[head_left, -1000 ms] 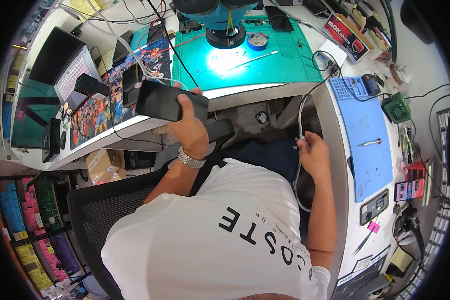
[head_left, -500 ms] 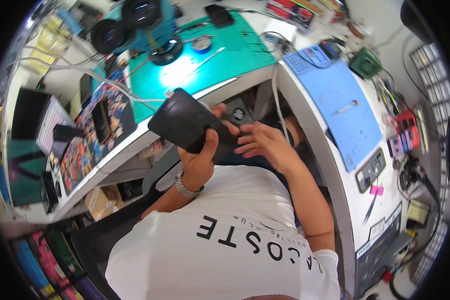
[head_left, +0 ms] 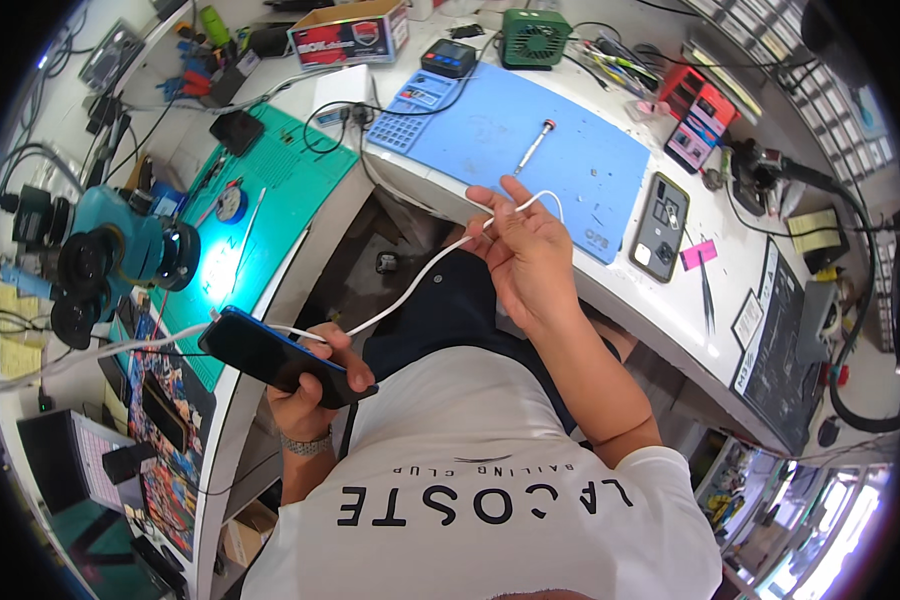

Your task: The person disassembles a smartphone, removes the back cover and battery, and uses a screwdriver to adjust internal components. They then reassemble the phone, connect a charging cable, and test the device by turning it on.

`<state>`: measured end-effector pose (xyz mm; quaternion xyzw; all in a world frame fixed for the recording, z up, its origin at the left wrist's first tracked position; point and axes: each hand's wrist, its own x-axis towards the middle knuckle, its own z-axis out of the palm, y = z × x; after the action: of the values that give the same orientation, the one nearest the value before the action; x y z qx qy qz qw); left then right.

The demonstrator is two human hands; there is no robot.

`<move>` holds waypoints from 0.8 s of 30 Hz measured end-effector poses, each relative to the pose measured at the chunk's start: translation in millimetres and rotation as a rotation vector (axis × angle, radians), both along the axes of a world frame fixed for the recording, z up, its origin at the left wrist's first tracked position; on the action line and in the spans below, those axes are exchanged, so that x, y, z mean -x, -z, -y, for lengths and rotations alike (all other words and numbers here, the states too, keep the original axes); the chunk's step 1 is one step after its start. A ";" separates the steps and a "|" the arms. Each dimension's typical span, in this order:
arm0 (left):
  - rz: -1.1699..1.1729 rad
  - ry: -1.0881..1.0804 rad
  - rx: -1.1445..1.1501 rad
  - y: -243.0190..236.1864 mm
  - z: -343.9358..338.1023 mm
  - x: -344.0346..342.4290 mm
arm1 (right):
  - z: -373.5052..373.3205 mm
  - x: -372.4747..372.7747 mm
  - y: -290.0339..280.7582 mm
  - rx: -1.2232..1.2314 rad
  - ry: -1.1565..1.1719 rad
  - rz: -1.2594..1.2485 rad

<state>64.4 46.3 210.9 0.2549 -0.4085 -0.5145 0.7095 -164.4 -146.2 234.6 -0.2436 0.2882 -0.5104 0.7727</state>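
My left hand (head_left: 300, 408) grips a dark smartphone (head_left: 270, 358) with a blue edge, its black screen turned up. A white cable (head_left: 408, 288) runs from behind the phone, across my lap, to my right hand (head_left: 532, 258). Raised near the front edge of the blue mat, my right hand holds the cable between its fingers, and a loop of it bends out beyond them. The cable's tip cannot be made out. Other pale cables (head_left: 100, 352) pass behind the phone's left end.
A teal microscope (head_left: 130, 240) shines on a green mat (head_left: 295, 165) at left. On the blue mat (head_left: 470, 130) lies a small screwdriver (head_left: 534, 146). To the right are a cased phone (head_left: 658, 228), tweezers (head_left: 708, 292) and a red-screened phone (head_left: 700, 135). A laptop (head_left: 95, 460) stands far left.
The view has swung right. My right hand has moved away from the phone toward the blue mat, now with the white cable in its fingers. The phone remains in my left hand.
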 end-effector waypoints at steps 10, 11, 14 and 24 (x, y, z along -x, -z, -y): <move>0.106 -0.007 -0.322 42.3 41.5 6.6 | 26.3 62.8 -42.6 0.142 0.432 0.177; 0.123 -0.038 -0.345 44.5 53.3 12.8 | 30.4 66.1 -40.8 0.142 0.448 0.059; -0.078 0.010 -0.315 43.2 102.9 32.5 | 31.7 77.2 -35.2 0.090 0.481 -0.188; -0.643 0.329 -0.325 -26.4 273.5 108.9 | 12.1 60.2 -27.0 0.154 0.224 -0.643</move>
<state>-44.5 -227.2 237.2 0.1210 -0.1141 -0.7328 0.6599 -224.6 -158.3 261.6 -0.4162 0.5025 -0.5095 0.5610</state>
